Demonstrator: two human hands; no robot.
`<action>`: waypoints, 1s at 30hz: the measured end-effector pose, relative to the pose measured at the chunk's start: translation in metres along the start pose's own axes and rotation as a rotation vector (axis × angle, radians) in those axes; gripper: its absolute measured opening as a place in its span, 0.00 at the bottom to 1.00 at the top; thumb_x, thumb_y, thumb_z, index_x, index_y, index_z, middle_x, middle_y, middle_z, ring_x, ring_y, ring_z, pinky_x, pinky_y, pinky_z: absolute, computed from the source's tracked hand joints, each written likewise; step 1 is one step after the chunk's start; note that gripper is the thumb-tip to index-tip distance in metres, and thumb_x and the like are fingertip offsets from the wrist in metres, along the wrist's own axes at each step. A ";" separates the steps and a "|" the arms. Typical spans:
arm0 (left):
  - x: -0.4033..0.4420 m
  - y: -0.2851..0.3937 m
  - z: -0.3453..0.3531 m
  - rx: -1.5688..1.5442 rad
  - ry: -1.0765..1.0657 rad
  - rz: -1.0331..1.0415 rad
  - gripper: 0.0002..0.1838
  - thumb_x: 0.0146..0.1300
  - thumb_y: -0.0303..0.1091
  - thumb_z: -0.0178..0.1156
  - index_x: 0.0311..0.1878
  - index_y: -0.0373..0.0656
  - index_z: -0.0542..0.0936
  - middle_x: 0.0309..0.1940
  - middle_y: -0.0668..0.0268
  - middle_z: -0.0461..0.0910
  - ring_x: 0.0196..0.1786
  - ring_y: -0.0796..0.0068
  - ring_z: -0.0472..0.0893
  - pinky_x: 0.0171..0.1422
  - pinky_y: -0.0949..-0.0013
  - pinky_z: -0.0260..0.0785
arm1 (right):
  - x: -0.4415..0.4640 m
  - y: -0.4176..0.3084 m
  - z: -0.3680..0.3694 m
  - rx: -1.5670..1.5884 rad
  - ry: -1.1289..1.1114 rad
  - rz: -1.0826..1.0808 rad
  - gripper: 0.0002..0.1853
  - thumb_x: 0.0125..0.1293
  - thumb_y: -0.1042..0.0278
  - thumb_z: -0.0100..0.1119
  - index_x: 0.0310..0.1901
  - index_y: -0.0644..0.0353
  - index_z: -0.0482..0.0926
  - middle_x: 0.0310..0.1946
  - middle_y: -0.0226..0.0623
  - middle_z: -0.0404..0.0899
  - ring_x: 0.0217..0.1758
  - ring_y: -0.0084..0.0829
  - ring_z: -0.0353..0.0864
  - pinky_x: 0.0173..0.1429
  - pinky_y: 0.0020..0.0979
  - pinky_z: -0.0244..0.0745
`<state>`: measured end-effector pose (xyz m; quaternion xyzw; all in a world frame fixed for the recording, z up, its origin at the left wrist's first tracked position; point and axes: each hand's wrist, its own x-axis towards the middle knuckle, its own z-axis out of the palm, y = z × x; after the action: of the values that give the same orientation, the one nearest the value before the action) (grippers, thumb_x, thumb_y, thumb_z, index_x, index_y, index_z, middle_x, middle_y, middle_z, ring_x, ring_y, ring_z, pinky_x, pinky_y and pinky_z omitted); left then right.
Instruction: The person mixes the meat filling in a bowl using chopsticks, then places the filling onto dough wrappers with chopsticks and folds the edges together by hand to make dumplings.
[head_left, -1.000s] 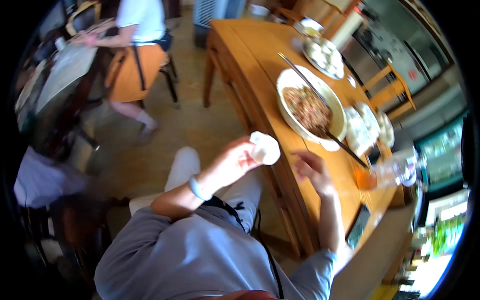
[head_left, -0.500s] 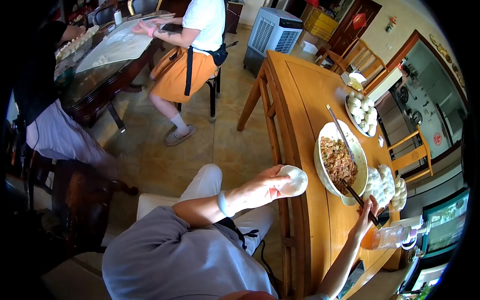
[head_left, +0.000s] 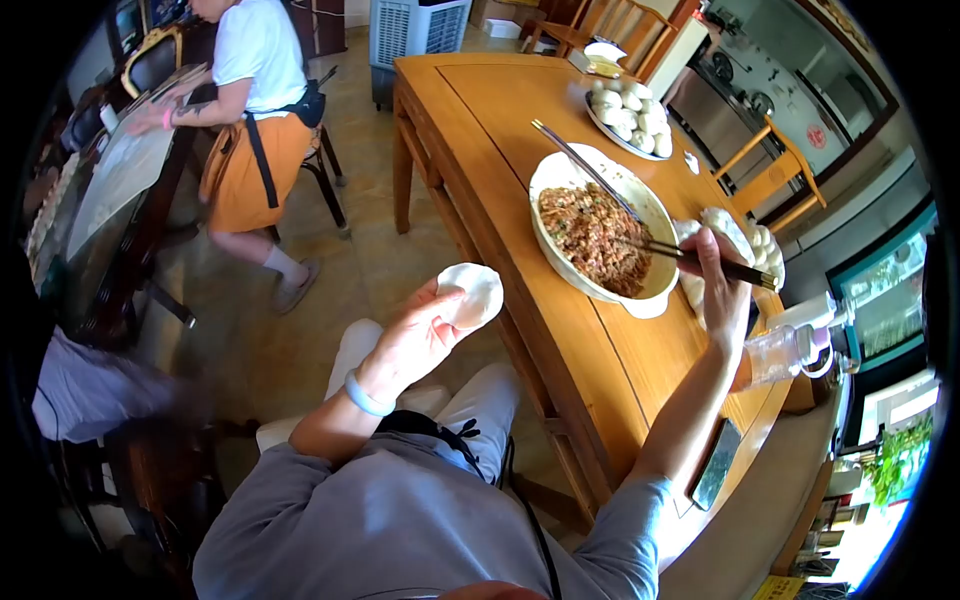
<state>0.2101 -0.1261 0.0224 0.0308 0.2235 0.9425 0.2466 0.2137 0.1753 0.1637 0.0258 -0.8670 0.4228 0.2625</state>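
Observation:
My left hand [head_left: 415, 335] pinches a round white dough wrapper [head_left: 472, 296] by its edge, beside the table and above my lap. In my right hand [head_left: 722, 275] is a pair of dark chopsticks [head_left: 742, 270], their tips down in the minced filling [head_left: 590, 240]. That filling lies in a large white bowl [head_left: 648, 306] on the wooden table. A second pair of chopsticks [head_left: 575, 160] rests across the bowl's far side. Behind my right hand sit plastic-covered packs of white pieces [head_left: 768, 252], partly hidden.
On the wooden table [head_left: 480, 100] stand a plate of white round items [head_left: 630, 118], a clear bottle with amber liquid [head_left: 775, 355] and a phone [head_left: 717, 465]. At left, a person in orange shorts [head_left: 262, 160] works at a floury board [head_left: 120, 190]. A chair [head_left: 775, 180] stands beyond the table.
My view has turned right. The chopstick tips in my right hand have gone further into the filling, and that hand is higher up by the bowl. My left hand still holds the wrapper.

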 end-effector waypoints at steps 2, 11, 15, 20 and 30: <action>0.003 -0.004 0.000 0.000 0.009 -0.008 0.18 0.62 0.24 0.50 0.56 0.33 0.68 0.56 0.52 0.71 0.58 0.65 0.72 0.63 0.66 0.67 | 0.003 0.008 0.012 0.179 -0.015 -0.026 0.13 0.65 0.66 0.54 0.34 0.70 0.78 0.30 0.37 0.76 0.33 0.25 0.78 0.40 0.23 0.73; 0.012 -0.012 -0.003 0.009 0.021 -0.007 0.18 0.63 0.23 0.49 0.56 0.33 0.67 0.57 0.51 0.69 0.60 0.62 0.71 0.64 0.66 0.66 | 0.026 0.056 0.068 0.108 0.020 -0.043 0.13 0.60 0.60 0.59 0.34 0.63 0.81 0.25 0.39 0.79 0.29 0.30 0.76 0.37 0.29 0.69; 0.014 -0.015 -0.003 -0.017 0.036 -0.023 0.17 0.63 0.22 0.48 0.56 0.32 0.68 0.57 0.50 0.69 0.60 0.61 0.70 0.64 0.65 0.66 | 0.022 0.042 0.075 0.068 -0.021 -0.035 0.13 0.59 0.59 0.61 0.34 0.62 0.81 0.25 0.41 0.79 0.29 0.32 0.77 0.37 0.30 0.69; 0.015 -0.016 0.001 0.028 0.059 -0.029 0.16 0.63 0.24 0.50 0.54 0.35 0.69 0.52 0.57 0.74 0.56 0.67 0.74 0.61 0.69 0.68 | 0.021 0.053 0.084 0.099 -0.031 -0.050 0.15 0.59 0.57 0.61 0.36 0.63 0.81 0.26 0.40 0.80 0.30 0.31 0.78 0.39 0.31 0.70; 0.012 -0.015 -0.006 -0.007 0.073 -0.028 0.16 0.63 0.22 0.48 0.55 0.32 0.69 0.55 0.51 0.71 0.58 0.61 0.72 0.63 0.66 0.68 | 0.020 0.035 0.066 0.234 -0.052 -0.043 0.13 0.59 0.62 0.62 0.36 0.66 0.80 0.25 0.35 0.80 0.30 0.23 0.77 0.36 0.25 0.71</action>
<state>0.2051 -0.1116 0.0097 -0.0075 0.2296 0.9402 0.2514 0.1589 0.1522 0.1146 0.0859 -0.8175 0.5144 0.2442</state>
